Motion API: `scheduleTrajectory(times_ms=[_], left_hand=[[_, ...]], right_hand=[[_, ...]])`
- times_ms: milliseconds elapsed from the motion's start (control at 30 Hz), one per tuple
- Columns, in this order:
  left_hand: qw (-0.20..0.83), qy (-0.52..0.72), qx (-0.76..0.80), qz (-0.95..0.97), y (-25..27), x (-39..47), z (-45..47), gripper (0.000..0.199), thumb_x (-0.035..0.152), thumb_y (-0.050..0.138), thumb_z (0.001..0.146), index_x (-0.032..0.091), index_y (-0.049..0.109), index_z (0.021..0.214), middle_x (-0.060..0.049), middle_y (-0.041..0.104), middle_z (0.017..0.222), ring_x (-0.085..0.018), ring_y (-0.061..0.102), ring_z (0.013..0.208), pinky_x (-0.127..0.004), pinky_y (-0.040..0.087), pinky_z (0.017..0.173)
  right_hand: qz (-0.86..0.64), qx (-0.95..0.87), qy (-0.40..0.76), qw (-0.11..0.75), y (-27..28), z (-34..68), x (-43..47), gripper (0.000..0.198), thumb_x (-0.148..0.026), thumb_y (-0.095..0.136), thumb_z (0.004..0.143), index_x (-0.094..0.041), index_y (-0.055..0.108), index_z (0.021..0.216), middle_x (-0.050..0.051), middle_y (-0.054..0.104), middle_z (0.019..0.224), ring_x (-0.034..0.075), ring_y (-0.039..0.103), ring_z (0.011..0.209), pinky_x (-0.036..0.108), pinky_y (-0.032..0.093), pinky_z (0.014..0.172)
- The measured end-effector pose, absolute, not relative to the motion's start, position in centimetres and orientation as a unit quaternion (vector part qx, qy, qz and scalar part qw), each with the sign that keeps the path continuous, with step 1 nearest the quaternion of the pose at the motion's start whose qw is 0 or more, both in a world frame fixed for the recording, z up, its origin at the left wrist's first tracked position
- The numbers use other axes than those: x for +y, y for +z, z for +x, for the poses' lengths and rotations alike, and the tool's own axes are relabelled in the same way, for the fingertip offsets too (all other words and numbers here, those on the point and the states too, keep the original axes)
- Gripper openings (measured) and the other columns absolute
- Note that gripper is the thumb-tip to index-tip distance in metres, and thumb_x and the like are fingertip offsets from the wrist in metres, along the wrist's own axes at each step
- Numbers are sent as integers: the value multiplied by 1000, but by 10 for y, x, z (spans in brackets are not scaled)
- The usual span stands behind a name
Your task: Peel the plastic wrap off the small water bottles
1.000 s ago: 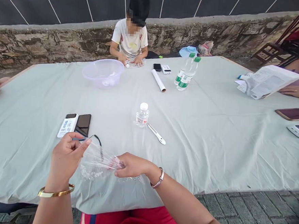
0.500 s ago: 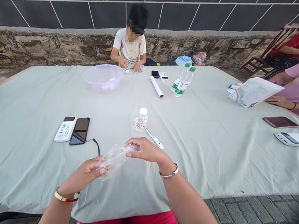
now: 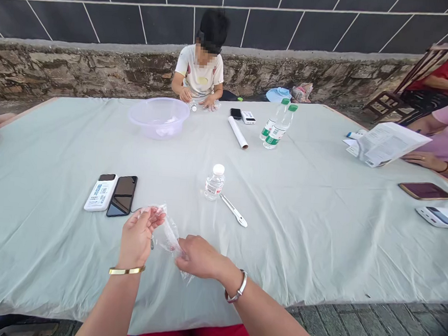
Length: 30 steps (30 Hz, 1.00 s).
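Because this clear plastic film (image 3: 171, 236) looks light, limp, slippery and easily torn, I'd grip its 2 gathered ends. It spans my hands above the tablecloth (image 3: 283, 203): left hand (image 3: 137, 235) curled loosely, pinching the upper end; right hand (image 3: 199, 257) closed around the lower. Versus 0.5 s ago, my left sits higher, my right lower.

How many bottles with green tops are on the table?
2. Both stand close together on the table, to the right of the white roll in the picture: the nearer bottle and the farther bottle, partly hidden behind it.
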<state>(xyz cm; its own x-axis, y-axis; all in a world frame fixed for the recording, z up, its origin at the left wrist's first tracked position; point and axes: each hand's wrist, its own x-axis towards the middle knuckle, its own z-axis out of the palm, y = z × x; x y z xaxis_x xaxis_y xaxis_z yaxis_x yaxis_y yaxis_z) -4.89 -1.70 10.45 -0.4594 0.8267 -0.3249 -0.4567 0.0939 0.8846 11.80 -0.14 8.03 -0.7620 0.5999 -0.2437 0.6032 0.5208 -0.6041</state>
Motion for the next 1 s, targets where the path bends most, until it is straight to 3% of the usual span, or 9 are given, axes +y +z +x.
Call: scheduleTrajectory(times_ms=[133, 233, 300, 400, 500, 633, 733, 833, 1000], left_hand=[[335, 563, 662, 363, 95, -12, -38, 23, 41, 62, 76, 18, 65, 80, -5, 66, 83, -20, 60, 84, -31, 45, 76], [248, 462, 676, 518, 88, -12, -41, 19, 38, 62, 75, 21, 63, 67, -3, 61, 72, -18, 52, 71, -28, 39, 67], [301, 418, 665, 541, 84, -15, -44, 27, 39, 61, 75, 20, 57, 58, 0, 52, 59, -15, 43, 59, -26, 33, 58], [510, 410, 609, 449, 83, -23, -46, 38, 45, 60, 78, 18, 49, 53, 5, 39, 50, -10, 35, 50, -23, 28, 50], [666, 475, 503, 279, 86, -26, -41, 36, 43, 66, 74, 18, 47, 55, 6, 40, 50, -8, 37, 47, -22, 32, 48], [694, 559, 445, 83, 90, -18, -32, 19, 29, 67, 70, 17, 54, 65, 2, 53, 56, -10, 47, 47, -23, 38, 46], [647, 617, 442, 75, 91, -12, -25, 14, 27, 64, 72, 16, 56, 67, 1, 57, 60, -12, 53, 53, -24, 44, 52], [553, 627, 505, 212, 92, -16, -18, 22, 35, 62, 76, 19, 56, 64, 3, 53, 58, -12, 50, 55, -25, 44, 58], [328, 535, 618, 474, 95, -36, -15, 11, 34, 68, 70, 22, 68, 69, -6, 64, 78, -24, 56, 83, -34, 45, 78]], right_hand=[[334, 892, -302, 41, 99, 120, -7, 16, -27, 58, 72, -18, 56, 85, 1, 58, 68, 15, 49, 56, 26, 26, 50], [338, 888, -312, -16, 115, 133, 0, 24, -18, 55, 71, -21, 59, 95, 2, 64, 81, 16, 55, 67, 25, 32, 56], [347, 863, -352, -105, 122, 142, 8, 32, -15, 55, 72, -24, 60, 102, 2, 65, 91, 16, 57, 77, 26, 38, 65], [374, 765, -450, -268, 119, 146, 22, 27, -22, 59, 75, -24, 63, 101, 2, 64, 96, 15, 57, 80, 28, 44, 72], [407, 643, -535, -367, 102, 136, 29, 21, -33, 62, 75, -22, 65, 93, 2, 62, 89, 13, 54, 71, 28, 46, 67], [430, 517, -621, -403, 75, 110, 18, 35, -49, 63, 74, -20, 63, 94, 0, 60, 79, 13, 54, 66, 29, 50, 65], [394, 508, -648, -409, 68, 97, -1, 46, -59, 53, 80, -21, 61, 105, 4, 62, 95, 18, 58, 86, 32, 50, 76], [352, 472, -703, -398, 71, 90, -15, 50, -61, 47, 85, -26, 53, 120, 5, 59, 114, 19, 56, 103, 35, 47, 87], [338, 320, -786, -408, 79, 91, -12, 38, -53, 58, 81, -22, 57, 102, 5, 63, 99, 19, 60, 93, 36, 46, 90]])
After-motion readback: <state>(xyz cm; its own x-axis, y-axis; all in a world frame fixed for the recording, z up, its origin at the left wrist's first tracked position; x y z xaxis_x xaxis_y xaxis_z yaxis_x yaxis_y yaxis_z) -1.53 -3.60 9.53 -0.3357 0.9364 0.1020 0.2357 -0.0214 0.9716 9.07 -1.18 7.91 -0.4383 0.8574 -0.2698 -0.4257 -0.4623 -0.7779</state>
